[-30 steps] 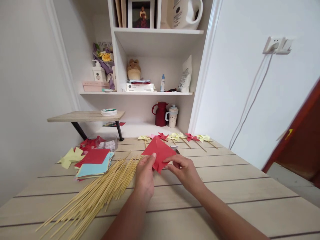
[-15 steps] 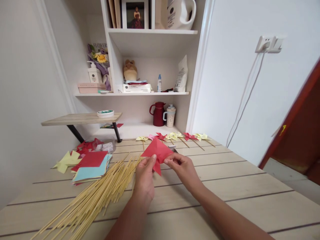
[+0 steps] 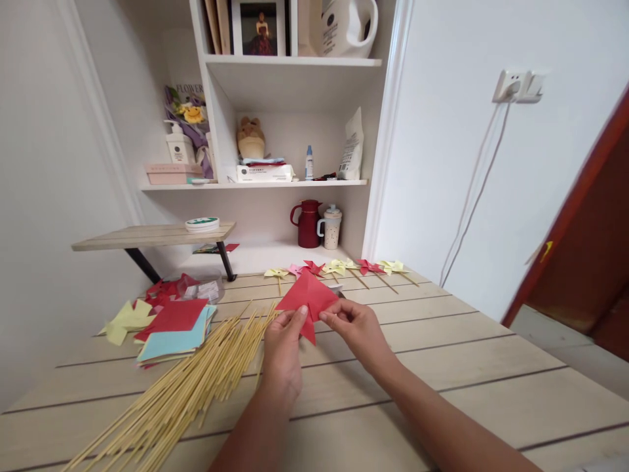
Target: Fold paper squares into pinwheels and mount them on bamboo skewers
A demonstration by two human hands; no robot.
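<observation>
I hold a folded red paper (image 3: 307, 300) at the middle of the frame, just above the table (image 3: 466, 367); its peak points up and away, a narrow tip hangs down. My left hand (image 3: 284, 351) and right hand (image 3: 358, 331) pinch its lower edge from either side. Bamboo skewers (image 3: 187, 387) fan out lower left, beside a stack of coloured paper squares (image 3: 174, 326).

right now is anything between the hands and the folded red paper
Nothing visible is. The left hand and the right hand both pinch the folded red paper sheet directly at its lower edge, holding it above the pale wooden plank table. The pile of thin bamboo sticks lies off to the left, apart.
</observation>
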